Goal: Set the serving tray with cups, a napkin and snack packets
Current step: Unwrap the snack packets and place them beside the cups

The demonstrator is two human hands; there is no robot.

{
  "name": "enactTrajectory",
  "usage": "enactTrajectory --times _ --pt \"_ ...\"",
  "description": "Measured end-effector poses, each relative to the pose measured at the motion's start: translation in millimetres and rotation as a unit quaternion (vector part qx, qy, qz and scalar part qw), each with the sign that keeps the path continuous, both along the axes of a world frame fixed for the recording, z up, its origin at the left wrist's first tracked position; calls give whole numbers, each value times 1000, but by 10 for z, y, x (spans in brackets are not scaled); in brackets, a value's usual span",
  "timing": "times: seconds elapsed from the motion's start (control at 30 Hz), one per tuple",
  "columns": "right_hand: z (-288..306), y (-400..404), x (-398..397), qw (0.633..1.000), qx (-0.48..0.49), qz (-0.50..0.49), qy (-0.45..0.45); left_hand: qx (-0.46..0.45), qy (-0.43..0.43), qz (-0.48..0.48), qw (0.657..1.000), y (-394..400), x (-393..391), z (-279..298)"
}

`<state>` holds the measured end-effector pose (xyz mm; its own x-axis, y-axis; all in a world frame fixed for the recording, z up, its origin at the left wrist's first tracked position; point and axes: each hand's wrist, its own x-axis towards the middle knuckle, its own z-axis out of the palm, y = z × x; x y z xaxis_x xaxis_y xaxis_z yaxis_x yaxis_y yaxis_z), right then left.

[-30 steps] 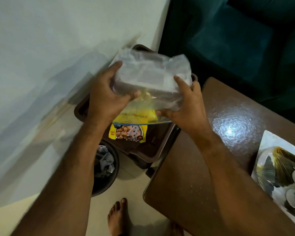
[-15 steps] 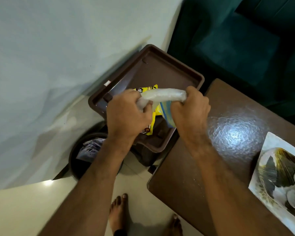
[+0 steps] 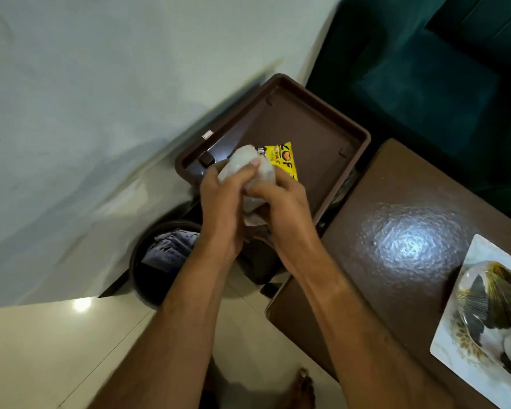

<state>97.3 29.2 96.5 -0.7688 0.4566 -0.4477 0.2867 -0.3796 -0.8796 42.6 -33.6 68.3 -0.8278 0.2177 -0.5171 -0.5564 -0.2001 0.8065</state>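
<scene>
A brown serving tray [image 3: 357, 143] lies between the wall and the dark table, and a yellow snack packet [image 3: 282, 159] rests in it, partly covered by my hands. Above the tray's near end I hold a crumpled clear plastic bag [image 3: 245, 166]. My left hand [image 3: 222, 208] grips the bag from the left with its fingers curled around it. My right hand [image 3: 281, 208] grips the same bag from the right. The two hands are pressed close together. The bag's lower part is hidden between my palms.
A round dark bin [image 3: 148, 267] with crumpled paper stands on the floor below the tray. A glossy brown table [image 3: 396, 246] fills the right side, with a patterned plate [image 3: 484, 314] at its right edge. A dark green sofa [image 3: 425, 69] is behind. My bare foot [image 3: 303, 389] shows at the bottom.
The plastic bag was spread wide a second ago, then rolled into a strip, and now it is bunched into a ball. My hands have come together over the tray.
</scene>
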Motion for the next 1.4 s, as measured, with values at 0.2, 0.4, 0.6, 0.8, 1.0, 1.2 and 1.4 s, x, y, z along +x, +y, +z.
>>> enactTrajectory --times 0.2,0.4,0.6,0.8,1.0,1.2,1.4 --pt "12 -23 -183 955 293 -8 -52 -72 38 68 994 -336 -259 -48" --pt "-69 -186 -334 997 46 53 -21 -75 109 -19 991 -609 -443 -130" --pt "-371 -629 -508 941 335 49 0 -292 169 20 941 -995 -477 -422" --pt "-641 -1162 -479 944 293 151 -9 -400 101 33 910 -1531 -586 -705" --pt "-1106 -1313 -511 915 344 198 -76 -229 -69 53 969 -1746 -439 -862" --pt "-1531 -1389 -445 898 348 179 -204 -262 -91 -39 960 -1727 -287 -1270" --pt "-1963 -1463 -345 893 319 139 -285 -268 -141 -85 949 -1786 -156 -1870"
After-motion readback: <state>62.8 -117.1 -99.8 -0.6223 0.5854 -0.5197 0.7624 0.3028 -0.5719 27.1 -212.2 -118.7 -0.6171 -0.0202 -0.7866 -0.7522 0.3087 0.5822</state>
